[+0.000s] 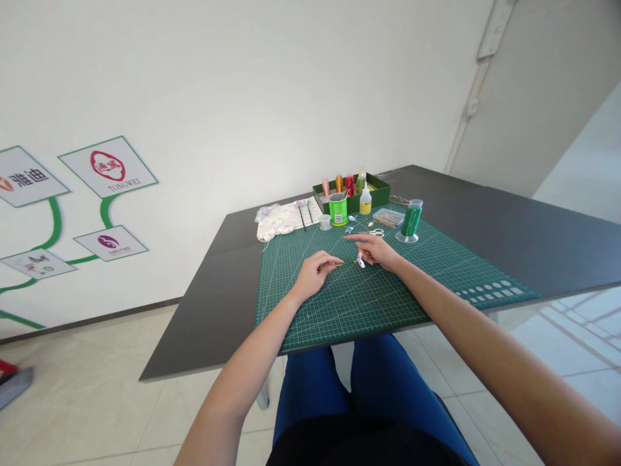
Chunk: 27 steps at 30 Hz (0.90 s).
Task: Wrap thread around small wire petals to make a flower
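Note:
Over the green cutting mat (310,317), my left hand (313,273) is closed, thumb and fingertips pinching the end of a thin wire-like stem (341,263). My right hand (377,251) is just to its right, index finger stretched out to the left and the other fingers curled. A small pink-and-white petal-like piece (360,260) hangs at those curled fingers; its exact kind is too small to make out. Scissors (377,233) lie right behind my right hand. Small pale-blue pieces (349,230) rest on the mat nearby.
Behind the hands stand a green tin (338,210), a glue bottle (365,202) and a green box (381,193) with thread spools. A green thread spool (411,221) stands to the right, beside a clear case (389,217). White padded material (276,222) lies back left.

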Motion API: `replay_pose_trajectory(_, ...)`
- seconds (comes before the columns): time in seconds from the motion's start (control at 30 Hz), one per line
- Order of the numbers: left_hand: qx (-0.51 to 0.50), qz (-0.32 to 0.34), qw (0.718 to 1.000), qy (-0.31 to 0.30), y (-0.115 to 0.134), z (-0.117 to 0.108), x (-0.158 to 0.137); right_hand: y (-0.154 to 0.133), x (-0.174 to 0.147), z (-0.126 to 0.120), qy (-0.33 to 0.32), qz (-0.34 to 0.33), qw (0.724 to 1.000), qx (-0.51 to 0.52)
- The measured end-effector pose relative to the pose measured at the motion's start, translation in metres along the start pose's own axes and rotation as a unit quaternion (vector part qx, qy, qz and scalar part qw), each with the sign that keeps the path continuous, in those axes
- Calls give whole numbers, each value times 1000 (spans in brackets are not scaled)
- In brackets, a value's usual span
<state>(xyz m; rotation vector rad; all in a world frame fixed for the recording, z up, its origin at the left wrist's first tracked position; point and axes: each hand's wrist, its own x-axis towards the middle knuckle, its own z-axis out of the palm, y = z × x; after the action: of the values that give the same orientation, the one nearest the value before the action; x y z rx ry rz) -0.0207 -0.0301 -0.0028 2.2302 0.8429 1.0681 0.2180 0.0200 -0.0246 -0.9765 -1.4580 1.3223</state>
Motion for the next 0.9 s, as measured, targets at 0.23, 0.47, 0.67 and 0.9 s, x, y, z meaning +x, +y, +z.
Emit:
replay_pose_trajectory(0.23, -7, -16, 1000, 14, -2, -2, 0, 1, 2, 3, 0, 10, 999, -51)
replay_pose_trajectory(0.47, -131, -34, 990, 43, -12, -2, 3, 2, 3, 4, -15, 20, 995, -97)
replay_pose_trajectory(0.67, -238, -70, 964, 93, -21, -2, 5, 2, 3, 2, -42, 4, 990, -131)
replay_pose_trajectory(0.9, -357, -122, 916, 137, -26, -6, 7, 1, 2, 2, -55, -1, 986, -157)
